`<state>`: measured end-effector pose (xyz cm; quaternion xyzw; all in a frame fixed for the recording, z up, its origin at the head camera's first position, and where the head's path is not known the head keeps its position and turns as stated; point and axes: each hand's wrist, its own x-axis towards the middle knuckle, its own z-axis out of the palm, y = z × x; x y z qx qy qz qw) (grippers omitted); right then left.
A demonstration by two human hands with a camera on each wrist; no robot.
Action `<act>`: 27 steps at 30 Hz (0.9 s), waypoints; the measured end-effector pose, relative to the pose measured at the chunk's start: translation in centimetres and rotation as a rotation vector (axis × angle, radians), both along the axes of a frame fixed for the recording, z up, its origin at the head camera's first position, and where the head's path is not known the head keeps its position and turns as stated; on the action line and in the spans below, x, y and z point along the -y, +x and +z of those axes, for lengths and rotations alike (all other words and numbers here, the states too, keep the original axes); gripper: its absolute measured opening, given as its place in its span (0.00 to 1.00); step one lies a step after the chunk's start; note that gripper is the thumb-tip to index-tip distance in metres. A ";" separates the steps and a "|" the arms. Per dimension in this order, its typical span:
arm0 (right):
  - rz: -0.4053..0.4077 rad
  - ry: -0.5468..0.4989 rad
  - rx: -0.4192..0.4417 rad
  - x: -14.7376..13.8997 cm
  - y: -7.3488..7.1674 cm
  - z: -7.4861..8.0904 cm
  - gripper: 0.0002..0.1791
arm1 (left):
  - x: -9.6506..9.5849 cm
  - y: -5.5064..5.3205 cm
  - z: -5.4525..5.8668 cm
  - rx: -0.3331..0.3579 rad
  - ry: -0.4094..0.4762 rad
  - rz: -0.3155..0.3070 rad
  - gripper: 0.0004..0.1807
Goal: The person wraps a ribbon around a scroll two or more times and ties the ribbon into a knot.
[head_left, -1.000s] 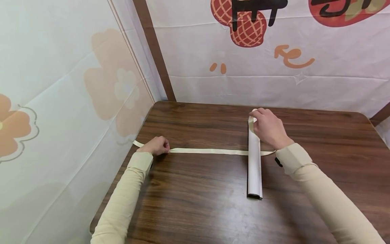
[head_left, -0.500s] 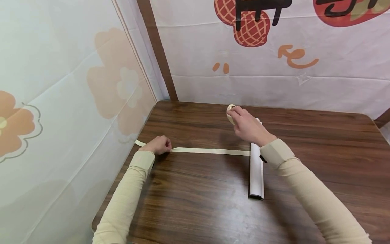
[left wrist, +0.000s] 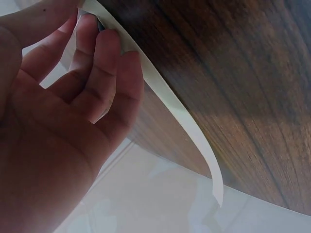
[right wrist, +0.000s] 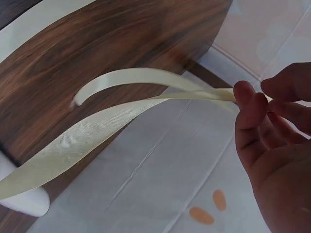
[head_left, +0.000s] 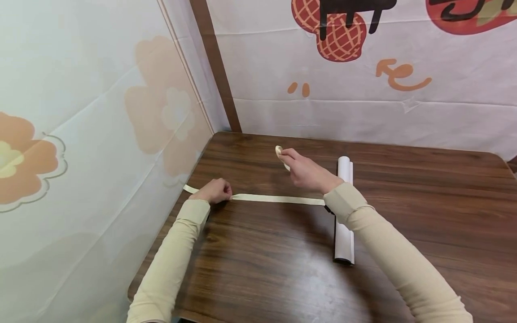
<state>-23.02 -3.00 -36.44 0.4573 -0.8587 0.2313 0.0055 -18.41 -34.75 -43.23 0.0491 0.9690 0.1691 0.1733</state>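
Probably super light, kinda floppy ribbon (head_left: 280, 198), best gripped flat across the width; pinched in closed left fingers (left wrist: 104, 63) and right fingers (right wrist: 249, 133).

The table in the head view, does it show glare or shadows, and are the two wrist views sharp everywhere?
Head view: pale glare low on the table, soft shadow left of the right sleeve; left wrist view: left hand dim, pale backdrop washed out; right wrist view: right hand dim, ribbon slightly blurred at its loose tip.
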 end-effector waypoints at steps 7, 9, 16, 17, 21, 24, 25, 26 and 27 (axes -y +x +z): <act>0.047 0.000 -0.007 2.1 0.2 0.2 0.31 | 0.0 0.1 0.1 -0.006 -0.019 0.012 0.06; 0.067 -0.011 -0.008 2.6 0.2 0.2 0.31 | 0.0 0.1 0.0 -0.008 -0.025 0.013 0.06; 0.114 -0.028 -0.045 4.1 0.2 0.6 0.29 | 0.0 0.2 -0.1 -0.019 -0.029 0.017 0.06; 0.116 -0.030 -0.044 4.2 0.2 0.6 0.29 | -0.1 0.2 -0.1 -0.019 -0.031 0.017 0.06; 0.121 -0.038 -0.039 4.7 0.3 0.6 0.28 | -0.1 0.3 0.0 -0.010 -0.034 0.030 0.06; 0.112 -0.032 -0.018 4.8 0.3 0.4 0.27 | -0.1 0.4 -0.2 -0.003 -0.037 0.043 0.05; 0.103 -0.025 -0.007 4.8 0.2 0.2 0.27 | -0.1 0.4 -0.2 -0.001 -0.039 0.044 0.05; 0.094 -0.016 0.004 4.8 0.2 0.0 0.27 | -0.1 0.3 -0.2 0.000 -0.042 0.046 0.05; 0.086 -0.008 0.016 4.8 0.1 -0.2 0.27 | -0.1 0.3 -0.2 -0.001 -0.044 0.046 0.05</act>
